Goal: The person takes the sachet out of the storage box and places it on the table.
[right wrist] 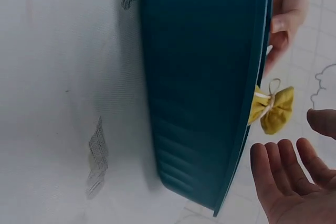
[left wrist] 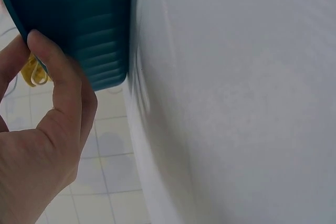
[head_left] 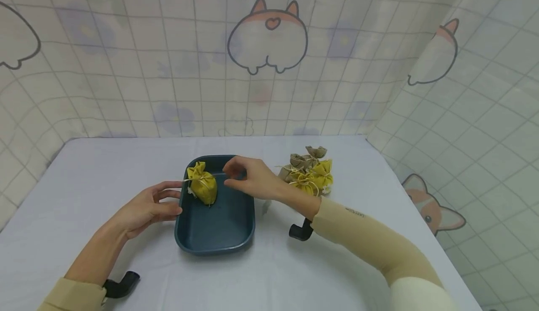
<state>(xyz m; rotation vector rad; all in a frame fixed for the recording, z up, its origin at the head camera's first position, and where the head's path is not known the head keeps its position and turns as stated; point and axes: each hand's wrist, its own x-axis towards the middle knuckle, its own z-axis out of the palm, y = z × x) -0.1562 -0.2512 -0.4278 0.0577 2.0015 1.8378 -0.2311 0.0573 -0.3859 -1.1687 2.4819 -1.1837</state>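
A dark teal tray (head_left: 219, 236) stands on the table, with one yellow drawstring pouch (head_left: 204, 187) inside against its left side. At the tray's left rim, my left hand (head_left: 147, 206) touches with its fingertips and thumb; in the left wrist view the fingers (left wrist: 58, 72) meet the rim from outside. Over the tray's right side hovers my right hand (head_left: 254, 177), thumb and fingers apart and holding nothing. The right wrist view shows those fingers (right wrist: 286, 171) spread beyond the tray wall (right wrist: 205, 93), near the yellow pouch's gathered top (right wrist: 275, 111).
To the right of the tray lies a pile of yellow pouches (head_left: 322, 173) and grey-brown pouches (head_left: 301, 161), partly behind my right forearm. A white cloth covers the table (head_left: 105, 161). Patterned curtains (head_left: 269, 100) hang at the back and right.
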